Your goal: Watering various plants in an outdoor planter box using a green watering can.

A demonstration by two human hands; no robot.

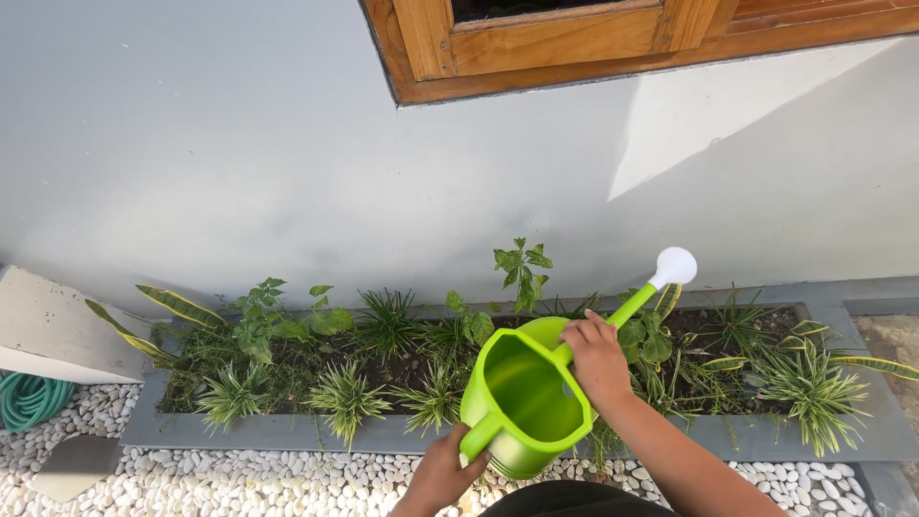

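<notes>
A bright green watering can (525,394) with a white sprinkler head (674,266) is held over a long planter bed (287,433). My left hand (443,471) grips the can's rear handle at the bottom of the view. My right hand (595,356) holds the can's front edge where the spout begins. The spout angles up and to the right, its head above the plants near the wall. Inside, the can looks green; I cannot tell its water level.
Small leafy and striped plants (345,393) fill the grey-edged bed along a pale wall (287,172). White pebbles (239,483) cover the ground in front. A coiled teal hose (29,397) lies at left. A wooden window frame (574,43) sits above.
</notes>
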